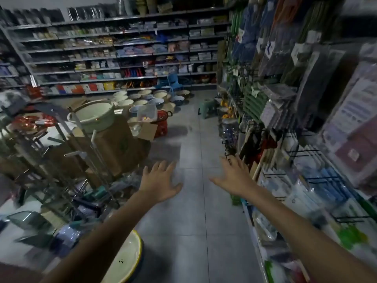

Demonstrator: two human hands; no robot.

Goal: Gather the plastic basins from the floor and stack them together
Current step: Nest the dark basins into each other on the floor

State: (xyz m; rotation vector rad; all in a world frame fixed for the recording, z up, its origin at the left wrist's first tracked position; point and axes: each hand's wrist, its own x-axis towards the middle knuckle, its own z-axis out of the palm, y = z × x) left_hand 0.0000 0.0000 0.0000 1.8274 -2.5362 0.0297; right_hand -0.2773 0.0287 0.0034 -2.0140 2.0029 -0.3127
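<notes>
We stand in a dim shop aisle with a grey tiled floor point(193, 211). Long metal shelves point(122, 58) full of packed goods cover the back wall point(40, 3). On our right we see a rack point(285, 78) of hanging packets. A blue chair point(173, 82) and a green stool point(208, 106) stand at the far end.

The left hand point(161, 181) is bare, with thumb and four fingers visible. The right hand point(234, 176) is bare and slightly motion-blurred. Behind each hand, the left forearm point(106, 231) and right forearm point(295, 221) are uncovered from wrist to frame edge.
</notes>
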